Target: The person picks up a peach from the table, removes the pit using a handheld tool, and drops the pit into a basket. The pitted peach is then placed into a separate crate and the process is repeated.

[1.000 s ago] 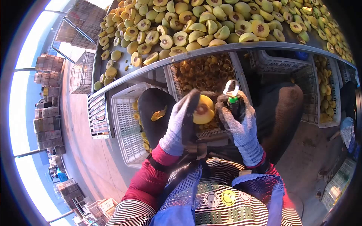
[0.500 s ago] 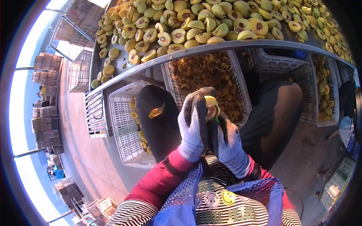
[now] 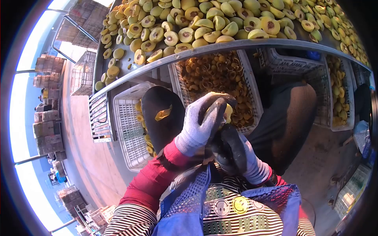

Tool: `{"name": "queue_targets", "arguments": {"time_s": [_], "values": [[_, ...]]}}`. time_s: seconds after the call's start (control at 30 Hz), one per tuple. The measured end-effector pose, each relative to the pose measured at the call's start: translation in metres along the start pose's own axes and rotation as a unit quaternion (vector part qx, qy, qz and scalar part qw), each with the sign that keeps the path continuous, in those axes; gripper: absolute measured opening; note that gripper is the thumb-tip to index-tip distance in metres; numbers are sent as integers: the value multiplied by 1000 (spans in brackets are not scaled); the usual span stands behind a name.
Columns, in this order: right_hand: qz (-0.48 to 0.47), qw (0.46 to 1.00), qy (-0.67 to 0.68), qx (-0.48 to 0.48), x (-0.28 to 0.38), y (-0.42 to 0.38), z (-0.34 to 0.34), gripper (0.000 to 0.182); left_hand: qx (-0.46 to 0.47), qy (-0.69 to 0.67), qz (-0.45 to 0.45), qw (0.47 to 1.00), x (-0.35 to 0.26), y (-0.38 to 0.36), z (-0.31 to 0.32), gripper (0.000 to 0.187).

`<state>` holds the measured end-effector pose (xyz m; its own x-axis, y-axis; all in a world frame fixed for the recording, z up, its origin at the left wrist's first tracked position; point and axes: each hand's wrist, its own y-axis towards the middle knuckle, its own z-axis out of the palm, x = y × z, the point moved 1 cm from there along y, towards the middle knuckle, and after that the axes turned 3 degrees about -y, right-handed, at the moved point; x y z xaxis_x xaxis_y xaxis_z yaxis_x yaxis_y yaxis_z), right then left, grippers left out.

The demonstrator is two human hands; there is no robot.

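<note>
My left hand [image 3: 201, 122], in a light glove with dark, soiled fingers, is wrapped around a halved peach [image 3: 228, 113]. A small patch of the fruit's yellow flesh shows past the fingers. Close below and to the right, my right hand [image 3: 241, 151], gloved the same way, is closed with its fingertips near the fruit. Whatever it grips is hidden by the dark fingers. Both hands are above my lap, between my knees. Beyond them is a white crate [image 3: 252, 84] with brown-orange scraps in it.
A metal-edged table [image 3: 157, 64] ahead bears many halved peaches [image 3: 185, 35]. By my left knee is another white crate [image 3: 132, 141] with yellow pieces. A crate of peach halves [image 3: 340, 128] stands at the right. A peel scrap [image 3: 163, 114] lies on my left knee. Stacked crates [image 3: 49, 129] line the far left.
My left hand has turned over the peach half, covering more of it, and shifted slightly right. My right hand has moved slightly down and right; the green bit by its thumb is now hidden.
</note>
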<state>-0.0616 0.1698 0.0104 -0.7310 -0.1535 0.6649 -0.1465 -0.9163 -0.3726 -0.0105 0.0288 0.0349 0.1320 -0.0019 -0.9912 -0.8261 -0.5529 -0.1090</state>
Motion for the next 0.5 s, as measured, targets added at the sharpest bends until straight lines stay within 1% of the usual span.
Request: {"name": "queue_targets", "arguments": {"time_s": [0.03, 0.07, 0.1, 0.13, 0.17, 0.23, 0.27, 0.3, 0.33, 0.37, 0.4, 0.47, 0.5], "values": [[0, 1000, 1, 0, -2, 1, -1, 41, 0, 1, -1, 1000, 0, 3, -2, 23], [85, 963, 234, 108, -7, 4, -1, 46, 28, 44, 61, 997, 0, 7, -3, 23], [165, 854, 448, 206, -10, 6, 0, 52, 56, 87, 123, 987, -1, 8, -4, 22], [164, 810, 498, 264, -10, 8, -1, 48, 76, 35, 75, 994, -3, 8, -2, 22], [167, 810, 496, 265, -11, 9, 0, 48, 82, -21, -11, 996, 0, 7, 0, 22], [145, 753, 559, 317, -13, 11, 4, 46, 65, -169, -84, 980, 18, 3, 2, 29], [145, 752, 559, 317, -17, 11, 3, 46, 16, 115, 295, 948, 54, 3, 2, 29], [130, 764, 560, 294, -23, 12, 2, 47, 40, 52, 107, 992, 46, -5, 3, 30], [115, 775, 559, 270, -28, 13, 1, 48, 16, 63, 171, 983, 38, -8, 8, 30], [118, 776, 558, 270, -29, 14, 0, 48, -9, 75, 234, 969, 35, -9, 11, 29], [129, 771, 564, 269, -30, 16, -1, 47, -14, 75, 234, 969, 35, -11, 11, 29], [144, 764, 568, 271, -31, 18, 1, 46, -51, 89, 160, 982, 36, -14, 5, 28], [169, 736, 583, 299, -30, 17, 3, 45, -17, -147, -136, 980, 22, -14, -2, 30]]}}
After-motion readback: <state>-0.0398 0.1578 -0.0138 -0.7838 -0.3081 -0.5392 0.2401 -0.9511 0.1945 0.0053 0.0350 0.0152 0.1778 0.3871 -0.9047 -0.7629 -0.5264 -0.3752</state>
